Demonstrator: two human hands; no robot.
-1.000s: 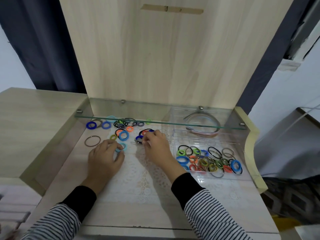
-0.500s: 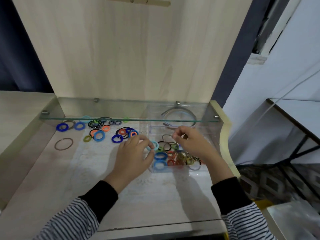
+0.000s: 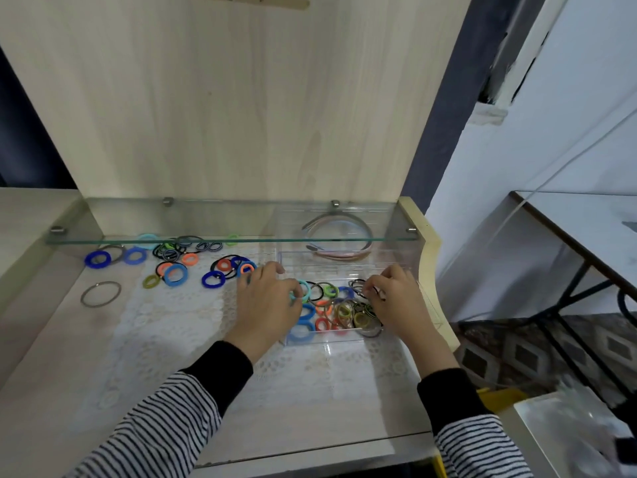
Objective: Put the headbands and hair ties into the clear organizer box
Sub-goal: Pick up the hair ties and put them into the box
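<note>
Both hands have swung right, off the loose pile and onto the clear organizer box (image 3: 337,340). The left hand (image 3: 265,305) pinches a teal hair tie (image 3: 304,291) between thumb and fingers. The tie hangs at the box's left wall, just over the front compartment, and is not let go yet. The right hand (image 3: 396,298) has its fingers curled and looks clamped on a few dark hair ties (image 3: 358,286), low over the right half of the same compartment. The hands are apart, one at each side of the box, each holding its own load.

The front compartment already holds a mixed heap of ties (image 3: 339,312) in blue, orange, green and olive. The headbands (image 3: 339,243) lie in the back compartment, under the glass shelf (image 3: 231,240).

The carry is done, so the step in hand is the drop, judging by where both loads sit. All it needs is for the fingers to open, and a tie could still snag on a fingertip or bounce off the wall.

The task is maybe half done. The loose hair ties (image 3: 172,267) remain scattered on the lace mat (image 3: 144,326) at the left, partly under the shelf. One thin grey tie (image 3: 100,294) lies by itself on the bare table (image 3: 51,357), well apart from the box, so more trips are needed.
</note>
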